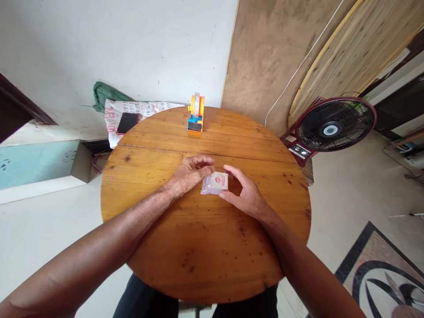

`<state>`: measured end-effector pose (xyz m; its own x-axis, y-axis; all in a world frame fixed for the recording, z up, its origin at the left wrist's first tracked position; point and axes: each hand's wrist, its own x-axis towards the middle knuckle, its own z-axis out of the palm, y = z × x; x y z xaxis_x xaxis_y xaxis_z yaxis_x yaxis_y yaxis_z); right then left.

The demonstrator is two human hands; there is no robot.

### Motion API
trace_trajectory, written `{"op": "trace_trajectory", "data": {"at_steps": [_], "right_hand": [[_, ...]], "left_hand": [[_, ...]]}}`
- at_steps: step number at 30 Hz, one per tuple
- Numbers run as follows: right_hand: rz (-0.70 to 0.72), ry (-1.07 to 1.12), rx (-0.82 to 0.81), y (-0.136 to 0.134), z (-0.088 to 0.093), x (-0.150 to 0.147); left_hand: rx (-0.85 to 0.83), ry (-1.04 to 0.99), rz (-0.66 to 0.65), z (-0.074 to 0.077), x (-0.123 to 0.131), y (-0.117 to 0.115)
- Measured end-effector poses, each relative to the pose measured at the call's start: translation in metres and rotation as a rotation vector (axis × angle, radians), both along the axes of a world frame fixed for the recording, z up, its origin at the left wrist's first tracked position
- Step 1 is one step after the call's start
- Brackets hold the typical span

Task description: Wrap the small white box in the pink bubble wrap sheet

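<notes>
A small white box [220, 180] with red print sits near the middle of the round wooden table, between my hands. Clear bubble wrap [207, 185] surrounds it and bunches out on the left side. My left hand [194, 171] reaches the far left corner of the wrap, its thumb on the plastic and its fingers curled close above. With thumb at the near right corner and fingers at the far edge, my right hand [247, 192] spans the box from the right. The underside of the box is hidden.
An orange and blue tape dispenser [196, 115] stands at the table's [165, 256] far edge. Behind the far left edge, a dark phone [127, 123] lies on a printed white sack [145, 107]. An electric fan [331, 128] stands beyond the right edge.
</notes>
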<state>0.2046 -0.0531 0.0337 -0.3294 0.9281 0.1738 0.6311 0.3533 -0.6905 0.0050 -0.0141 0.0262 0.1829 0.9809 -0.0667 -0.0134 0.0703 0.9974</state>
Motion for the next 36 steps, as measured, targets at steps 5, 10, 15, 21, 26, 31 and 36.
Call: {"op": "trace_trajectory", "data": {"at_steps": [5, 10, 15, 21, 26, 31, 36], "right_hand": [[0.024, -0.021, 0.148, 0.003, -0.005, -0.003], [0.046, -0.029, 0.244, 0.003, -0.008, -0.002], [0.136, -0.137, 0.392, 0.002, -0.012, -0.002], [0.127, -0.178, 0.408, -0.001, -0.015, -0.005], [-0.048, 0.201, 0.228, 0.002, -0.016, 0.001], [-0.197, 0.558, -0.001, 0.020, -0.026, 0.000], [-0.309, 0.661, -0.055, 0.030, -0.030, 0.000]], "left_hand": [[-0.074, -0.055, -0.133, -0.001, 0.000, -0.001], [-0.093, -0.122, -0.176, 0.000, -0.001, 0.000], [-0.104, -0.121, -0.166, 0.001, -0.002, 0.001], [-0.098, -0.121, -0.158, 0.001, -0.003, 0.002], [-0.015, -0.064, 0.074, 0.000, -0.004, 0.008], [0.019, -0.093, 0.207, -0.004, -0.006, 0.016], [0.029, -0.155, 0.234, -0.008, -0.007, 0.020]]}}
